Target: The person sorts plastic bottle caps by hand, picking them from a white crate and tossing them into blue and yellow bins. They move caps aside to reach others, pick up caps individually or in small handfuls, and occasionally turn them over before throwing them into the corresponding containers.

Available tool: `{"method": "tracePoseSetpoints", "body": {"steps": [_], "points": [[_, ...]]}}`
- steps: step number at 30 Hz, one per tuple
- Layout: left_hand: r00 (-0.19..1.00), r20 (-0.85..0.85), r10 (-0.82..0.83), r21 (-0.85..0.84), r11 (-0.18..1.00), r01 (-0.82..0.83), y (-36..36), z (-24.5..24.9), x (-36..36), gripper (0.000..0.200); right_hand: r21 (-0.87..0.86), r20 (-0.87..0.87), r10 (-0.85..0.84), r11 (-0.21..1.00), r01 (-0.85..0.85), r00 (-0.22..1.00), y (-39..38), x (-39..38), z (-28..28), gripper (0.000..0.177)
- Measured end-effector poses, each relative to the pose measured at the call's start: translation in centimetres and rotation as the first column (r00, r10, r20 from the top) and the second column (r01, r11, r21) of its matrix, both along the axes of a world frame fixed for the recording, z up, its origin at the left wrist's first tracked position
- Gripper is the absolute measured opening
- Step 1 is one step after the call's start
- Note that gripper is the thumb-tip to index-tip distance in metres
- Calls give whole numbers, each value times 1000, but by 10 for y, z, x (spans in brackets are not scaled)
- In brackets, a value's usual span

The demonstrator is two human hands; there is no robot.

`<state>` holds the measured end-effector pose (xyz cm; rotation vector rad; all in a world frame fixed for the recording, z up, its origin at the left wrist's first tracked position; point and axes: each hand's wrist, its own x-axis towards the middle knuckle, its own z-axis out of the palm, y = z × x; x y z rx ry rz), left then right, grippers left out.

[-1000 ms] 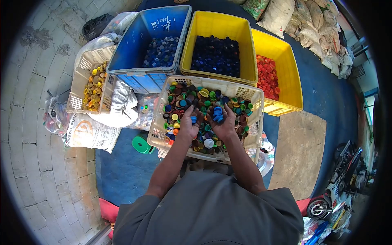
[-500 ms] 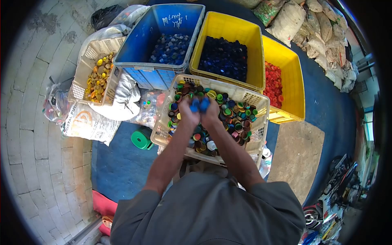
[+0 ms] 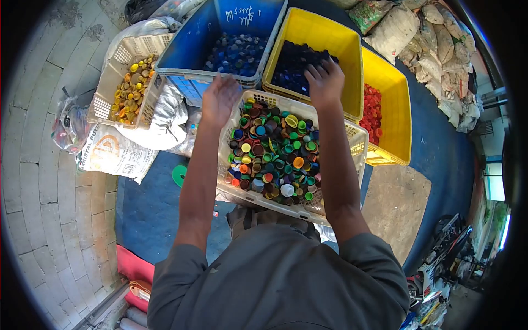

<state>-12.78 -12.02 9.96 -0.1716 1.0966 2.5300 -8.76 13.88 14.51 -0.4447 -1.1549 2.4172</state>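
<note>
A white crate (image 3: 358, 144) of mixed-colour bottle caps (image 3: 275, 151) lies before me. My left hand (image 3: 221, 100) is over its back left corner, near the front of the blue bin (image 3: 192, 77), fingers apart and nothing visible in it. My right hand (image 3: 325, 82) reaches over the front of the middle yellow bin (image 3: 324, 30), fingers spread above dark blue caps (image 3: 291, 66). No cap shows in it, though its palm side is hidden. Lighter blue and clear caps (image 3: 236, 54) lie in the blue bin.
A small crate (image 3: 100, 110) of yellow caps stands on sacks (image 3: 118, 157) at the left. Another yellow bin (image 3: 399, 110) with red caps (image 3: 372, 113) stands at the right. A green object (image 3: 179, 175) and a brown board (image 3: 393, 203) lie on the blue floor.
Both hands have left the middle of the white crate and moved apart, left toward the blue bin, right to the yellow bin. The blue caps held between them no longer show there.
</note>
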Motion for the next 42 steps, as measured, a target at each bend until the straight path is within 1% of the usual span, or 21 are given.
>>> {"method": "tracePoseSetpoints", "body": {"steps": [1, 2, 3, 5, 8, 11, 12, 13, 14, 16, 20, 21, 24, 27, 30, 31, 34, 35, 38, 41, 42], "points": [[1000, -2, -27, 8, 1000, 27, -3, -25, 14, 53, -230, -2, -48, 972, 46, 999, 24, 13, -29, 51], [998, -9, -55, 17, 998, 55, -4, -44, 25, 39, -73, -93, -3, 997, -4, 996, 45, 35, -65, 48], [999, 17, -43, -51, 998, 44, -1, -49, 41, 35, 393, 71, -116, 916, 79, 991, 41, 60, -75, 49], [998, 67, -18, -193, 981, 31, 8, -56, 74, 27, -59, 220, -218, 970, 237, 951, 51, 101, -85, 44], [990, -38, -136, -498, 861, 99, 15, -101, 96, 25, 101, 384, -308, 951, 292, 870, 64, 149, -129, 40], [982, -39, -184, -628, 769, 119, 32, -108, 120, 34, 453, 733, -230, 867, -207, 641, 61, 181, -122, 35], [975, -47, -218, -673, 728, 130, 35, -113, 125, 36, 552, 758, -247, 737, -390, 604, 58, 186, -118, 31], [928, -58, -369, -809, 562, 173, 35, -116, 126, 31, 606, 777, -273, 567, -558, 567, 52, 189, -114, 28], [862, -182, -473, -861, 500, 93, 43, -119, 131, 28, 616, 788, -315, 381, -690, 529, 48, 196, -113, 25], [673, -387, -630, -898, 422, -121, 56, -116, 145, 24, 660, 749, -255, 367, -655, 612, 38, 196, -119, 25], [487, -233, -842, -972, 196, -127, 61, -110, 158, 28, 823, 568, -285, 194, -534, 772, 23, 184, -148, 27], [495, -213, -842, -977, 187, -102, 60, -105, 161, 29, 824, 564, -276, 248, -509, 778, 25, 176, -154, 27], [564, -296, -771, -954, 216, -205, 53, -103, 162, 32, 898, 430, -330, 254, -359, 840, 34, 151, -165, 26], [719, -222, -659, -971, 215, -103, 37, -96, 156, 31, 947, 321, -431, 139, -289, 843, 33, 130, -170, 29], [788, -273, -552, -958, 81, -275, 14, -103, 149, 30, 940, 307, -407, -10, -341, 860, 30, 117, -172, 32], [832, -240, -500, -962, 7, -274, 9, -103, 147, 30, 899, 408, -391, 18, -437, 825, 30, 114, -174, 34], [840, -249, -482, -956, -15, -292, -6, -101, 132, 30, 871, 449, -408, 0, -492, 795, 27, 111, -178, 36], [811, -328, -484, -923, -20, -385, -9, -115, 124, 30, 880, 415, -409, -45, -472, 813, 28, 110, -182, 32], [868, -193, -458, -963, -83, -258, -1, -106, 110, 31, 937, 330, -405, 28, -349, 853, 31, 111, -194, 26], [907, -104, -407, -957, -207, -202, 5, -112, 99, 29, 921, 375, -335, 243, -306, 864, 33, 118, -182, 19], [905, -103, -413, -958, -204, -202, 6, -114, 97, 31, 889, 395, -325, 370, -270, 859, 37, 122, -180, 18]]}}
